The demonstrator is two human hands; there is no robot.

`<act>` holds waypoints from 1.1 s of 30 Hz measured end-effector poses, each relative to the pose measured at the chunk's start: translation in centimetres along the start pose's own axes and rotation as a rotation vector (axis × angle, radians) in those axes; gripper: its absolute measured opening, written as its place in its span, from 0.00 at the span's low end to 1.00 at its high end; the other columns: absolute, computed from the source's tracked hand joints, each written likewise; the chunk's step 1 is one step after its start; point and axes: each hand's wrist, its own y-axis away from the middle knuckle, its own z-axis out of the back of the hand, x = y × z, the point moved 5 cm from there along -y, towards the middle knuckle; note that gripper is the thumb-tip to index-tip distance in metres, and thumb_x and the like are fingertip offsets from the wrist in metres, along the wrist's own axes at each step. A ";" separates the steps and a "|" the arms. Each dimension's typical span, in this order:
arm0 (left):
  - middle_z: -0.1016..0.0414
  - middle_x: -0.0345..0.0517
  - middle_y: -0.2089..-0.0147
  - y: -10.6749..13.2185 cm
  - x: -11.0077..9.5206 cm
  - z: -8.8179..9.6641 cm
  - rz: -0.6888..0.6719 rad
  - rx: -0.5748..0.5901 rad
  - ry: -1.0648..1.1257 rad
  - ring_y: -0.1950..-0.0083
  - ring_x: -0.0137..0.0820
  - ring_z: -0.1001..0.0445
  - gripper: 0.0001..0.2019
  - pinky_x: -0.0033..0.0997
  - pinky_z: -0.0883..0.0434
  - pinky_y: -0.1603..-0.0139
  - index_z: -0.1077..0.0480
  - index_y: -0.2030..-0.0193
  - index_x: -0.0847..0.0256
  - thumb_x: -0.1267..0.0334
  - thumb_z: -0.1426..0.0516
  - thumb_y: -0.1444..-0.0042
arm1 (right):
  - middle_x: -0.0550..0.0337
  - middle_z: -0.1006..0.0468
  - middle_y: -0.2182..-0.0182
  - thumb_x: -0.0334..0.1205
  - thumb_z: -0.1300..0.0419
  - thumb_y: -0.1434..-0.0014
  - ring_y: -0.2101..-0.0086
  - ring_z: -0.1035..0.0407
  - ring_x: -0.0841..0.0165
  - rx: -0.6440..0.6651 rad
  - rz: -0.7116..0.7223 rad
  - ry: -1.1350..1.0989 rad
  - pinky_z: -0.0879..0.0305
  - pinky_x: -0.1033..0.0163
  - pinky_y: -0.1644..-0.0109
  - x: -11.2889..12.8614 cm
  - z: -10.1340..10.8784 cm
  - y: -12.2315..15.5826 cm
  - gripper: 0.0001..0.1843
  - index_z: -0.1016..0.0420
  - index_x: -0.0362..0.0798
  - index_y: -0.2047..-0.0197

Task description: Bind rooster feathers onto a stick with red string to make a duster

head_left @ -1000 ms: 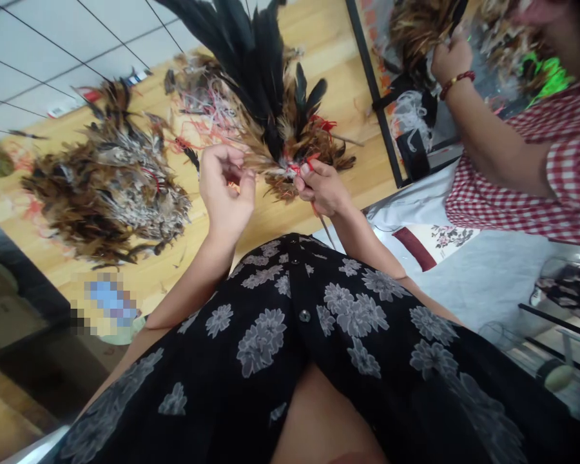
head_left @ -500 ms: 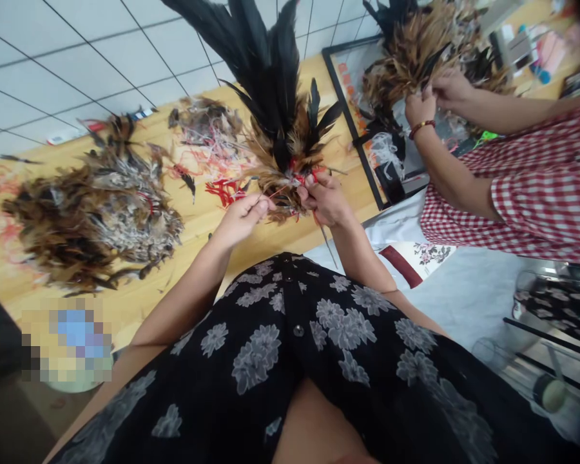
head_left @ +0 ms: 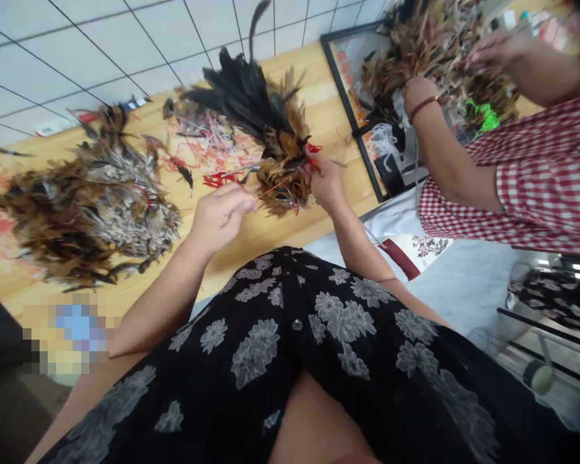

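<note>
A bundle of black and brown feathers (head_left: 263, 119) lies over the wooden table in front of me, its dark plumes fanning up and to the left. At its right side my right hand (head_left: 326, 180) is closed on the base, where red ties show between the fingers. A thin red string (head_left: 276, 187) runs taut from the bundle to my left hand (head_left: 225, 216), pinched between thumb and fingers. A thin stick-like quill pokes out past my right hand. Below the plumes, shorter brown feathers partly hide where the string wraps.
Left on the table (head_left: 198, 245) is a big pile of brown feathers (head_left: 91, 212). Red string pieces (head_left: 222, 178) and pale shreds (head_left: 207, 138) lie behind my left hand. At right, a co-worker's hands (head_left: 421, 96) handle another feather mass (head_left: 430, 51) over a black-framed panel (head_left: 350, 109).
My left hand has drawn away left from the bundle, stretching the red string. The bundle has turned, its black plumes now lower and further left. One co-worker's hand has moved away to the right.
</note>
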 end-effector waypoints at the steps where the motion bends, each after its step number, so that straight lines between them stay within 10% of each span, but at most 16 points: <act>1: 0.23 0.47 0.69 -0.1 0.0 0.1 0.001 0.013 0.004 0.68 0.39 0.26 0.23 0.43 0.27 0.63 0.25 0.68 0.52 0.45 0.47 0.23 | 0.46 0.14 0.47 0.27 0.50 0.30 0.43 0.20 0.57 -0.042 -0.046 0.059 0.26 0.52 0.32 0.4 0.6 0.3 0.29 0.21 0.43 0.32; 7: 0.39 0.44 0.77 -1.6 0.8 1.5 -0.028 0.168 -0.213 0.71 0.39 0.44 0.15 0.44 0.36 0.65 0.28 0.74 0.50 0.50 0.38 0.39 | 0.45 0.14 0.42 0.24 0.51 0.32 0.44 0.19 0.50 0.081 -0.083 0.454 0.23 0.49 0.40 3.3 0.5 2.0 0.29 0.17 0.47 0.36; 15: 0.36 0.46 0.68 -3.8 2.9 6.1 0.290 0.281 -0.367 0.54 0.41 0.31 0.15 0.54 0.34 0.30 0.26 0.70 0.54 0.48 0.35 0.38 | 0.47 0.14 0.53 0.29 0.50 0.26 0.51 0.21 0.56 0.217 0.074 0.547 0.29 0.56 0.49 3.5 0.3 3.3 0.21 0.16 0.47 0.43; 20: 0.34 0.45 0.66 -5.8 3.1 7.4 0.153 0.276 -0.483 0.50 0.37 0.27 0.27 0.59 0.35 0.28 0.20 0.62 0.63 0.39 0.43 0.32 | 0.50 0.13 0.52 0.29 0.49 0.26 0.51 0.21 0.57 0.264 0.134 0.535 0.32 0.57 0.51 4.6 1.3 4.7 0.22 0.15 0.49 0.42; 27: 0.33 0.46 0.66 -9.5 3.0 7.0 -0.158 0.307 -0.581 0.48 0.43 0.18 0.32 0.62 0.33 0.35 0.19 0.56 0.67 0.41 0.54 0.27 | 0.54 0.12 0.51 0.27 0.48 0.29 0.52 0.21 0.60 0.374 0.133 0.469 0.32 0.60 0.51 5.9 1.8 7.8 0.25 0.15 0.52 0.40; 33: 0.24 0.41 0.65 -10.2 6.1 3.5 -0.011 0.306 -0.365 0.53 0.33 0.19 0.15 0.48 0.26 0.33 0.19 0.62 0.65 0.55 0.36 0.28 | 0.52 0.12 0.47 0.26 0.49 0.31 0.47 0.20 0.59 0.471 0.287 0.126 0.25 0.56 0.42 8.7 2.8 10.4 0.29 0.15 0.51 0.36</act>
